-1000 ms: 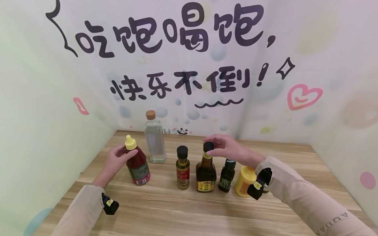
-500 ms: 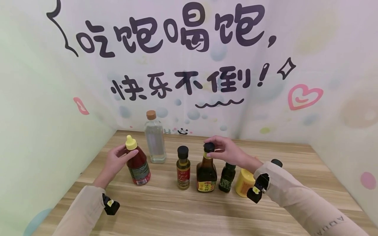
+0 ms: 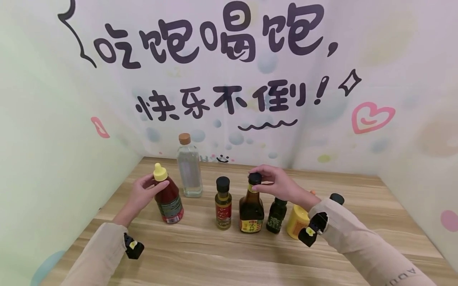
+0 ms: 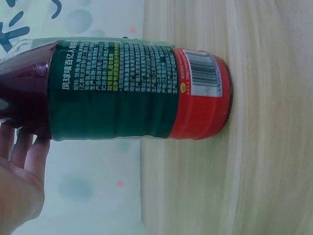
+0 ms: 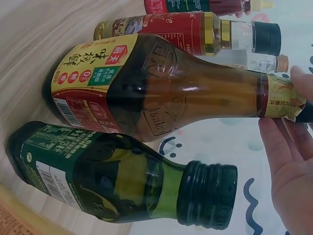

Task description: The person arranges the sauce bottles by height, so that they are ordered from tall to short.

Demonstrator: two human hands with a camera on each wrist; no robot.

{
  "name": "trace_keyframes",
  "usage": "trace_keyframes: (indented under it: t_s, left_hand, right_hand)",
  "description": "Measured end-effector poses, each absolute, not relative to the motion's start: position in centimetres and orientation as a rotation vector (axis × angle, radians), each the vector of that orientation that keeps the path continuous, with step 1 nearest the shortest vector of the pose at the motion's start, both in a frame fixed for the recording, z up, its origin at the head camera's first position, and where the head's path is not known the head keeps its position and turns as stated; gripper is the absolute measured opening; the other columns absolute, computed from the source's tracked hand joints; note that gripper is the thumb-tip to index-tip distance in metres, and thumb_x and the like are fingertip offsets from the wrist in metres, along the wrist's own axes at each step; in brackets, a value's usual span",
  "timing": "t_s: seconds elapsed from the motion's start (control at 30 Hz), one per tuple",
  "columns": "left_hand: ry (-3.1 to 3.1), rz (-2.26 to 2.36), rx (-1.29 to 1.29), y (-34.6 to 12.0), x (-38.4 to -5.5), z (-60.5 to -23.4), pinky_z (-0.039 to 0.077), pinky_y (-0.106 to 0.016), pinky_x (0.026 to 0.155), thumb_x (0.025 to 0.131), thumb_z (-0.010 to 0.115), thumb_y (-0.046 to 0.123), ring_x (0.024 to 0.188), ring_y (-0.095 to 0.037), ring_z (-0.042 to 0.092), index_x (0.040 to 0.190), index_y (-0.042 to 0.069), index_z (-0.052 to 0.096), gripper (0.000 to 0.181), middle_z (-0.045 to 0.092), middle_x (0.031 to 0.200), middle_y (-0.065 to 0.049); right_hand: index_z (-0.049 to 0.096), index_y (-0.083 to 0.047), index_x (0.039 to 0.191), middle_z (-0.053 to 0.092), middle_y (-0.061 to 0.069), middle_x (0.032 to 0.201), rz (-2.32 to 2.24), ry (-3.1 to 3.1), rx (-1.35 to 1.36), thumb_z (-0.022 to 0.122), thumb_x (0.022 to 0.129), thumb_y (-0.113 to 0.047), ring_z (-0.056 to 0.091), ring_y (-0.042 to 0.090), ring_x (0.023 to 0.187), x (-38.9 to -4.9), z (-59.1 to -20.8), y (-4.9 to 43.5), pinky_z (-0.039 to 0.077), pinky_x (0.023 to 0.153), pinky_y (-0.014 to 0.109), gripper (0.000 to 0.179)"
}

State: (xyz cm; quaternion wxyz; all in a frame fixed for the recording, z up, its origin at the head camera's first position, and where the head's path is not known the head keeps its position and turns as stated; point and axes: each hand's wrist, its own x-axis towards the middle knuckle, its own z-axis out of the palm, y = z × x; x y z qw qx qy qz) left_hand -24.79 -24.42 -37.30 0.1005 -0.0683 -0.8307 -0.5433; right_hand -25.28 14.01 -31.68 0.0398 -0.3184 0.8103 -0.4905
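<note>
My left hand (image 3: pixel 152 185) holds the neck of a red sauce bottle (image 3: pixel 169 200) with a yellow nozzle cap, which stands on the wooden table (image 3: pixel 229 254). The left wrist view shows its green label (image 4: pixel 122 88) and my fingers (image 4: pixel 19 181) behind the upper part. My right hand (image 3: pixel 259 178) pinches the black cap of a brown soy sauce bottle (image 3: pixel 251 212), thumb and fingers around the top. From the right wrist, that bottle (image 5: pixel 161 93) fills the middle and my fingers (image 5: pixel 288 147) lie by its neck.
A tall clear bottle (image 3: pixel 189 169) stands behind. A small oil bottle (image 3: pixel 223 204) is left of the brown one; a dark green bottle (image 3: pixel 276 214) and a yellow jar (image 3: pixel 297 220) are on its right. A black-capped item (image 3: pixel 337 198) shows behind my right sleeve. Walls enclose three sides.
Both hands stay on their bottles. My right forearm has dropped lower, uncovering the black-capped item behind it.
</note>
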Motion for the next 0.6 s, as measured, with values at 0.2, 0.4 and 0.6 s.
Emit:
trace_keyframes:
  t_s: [0.2, 0.4, 0.6]
  left_hand:
    - [-2.556, -1.504, -0.216, -24.6, -24.9, -36.5, 0.042, -0.049, 0.085, 0.085, 0.060, 0.028, 0.108, -0.038, 0.047, 0.122, -0.004, 0.048, 0.051, 0.050, 0.119, -0.024]
    - [-2.644, -1.473, -0.235, -24.9, -24.8, -35.5, 0.048, -0.040, 0.074, 0.083, 0.062, 0.030, 0.106, -0.036, 0.050, 0.120, -0.003, 0.050, 0.051, 0.053, 0.116, -0.024]
    - [-2.678, -1.479, -0.278, -25.2, -24.9, -35.0, 0.048, -0.038, 0.072, 0.083, 0.063, 0.029, 0.099, -0.035, 0.055, 0.112, -0.004, 0.055, 0.045, 0.057, 0.109, -0.022]
  right_hand:
    - [0.054, -0.003, 0.114, 0.056, 0.012, 0.104, -1.500, 2.510, -0.983, 0.067, 0.078, -0.007, 0.057, 0.023, 0.094, -25.2, -31.6, 14.0, 0.049, 0.077, 0.030, 0.038]
    - [0.054, -0.004, 0.114, 0.056, 0.011, 0.104, -1.488, 2.518, -0.972, 0.067, 0.078, -0.008, 0.057, 0.023, 0.094, -25.2, -31.7, 14.0, 0.048, 0.079, 0.033, 0.038]
    - [0.054, -0.004, 0.114, 0.056, 0.011, 0.104, -1.487, 2.532, -0.973, 0.067, 0.078, -0.009, 0.057, 0.023, 0.094, -25.2, -31.9, 13.9, 0.048, 0.079, 0.034, 0.039]
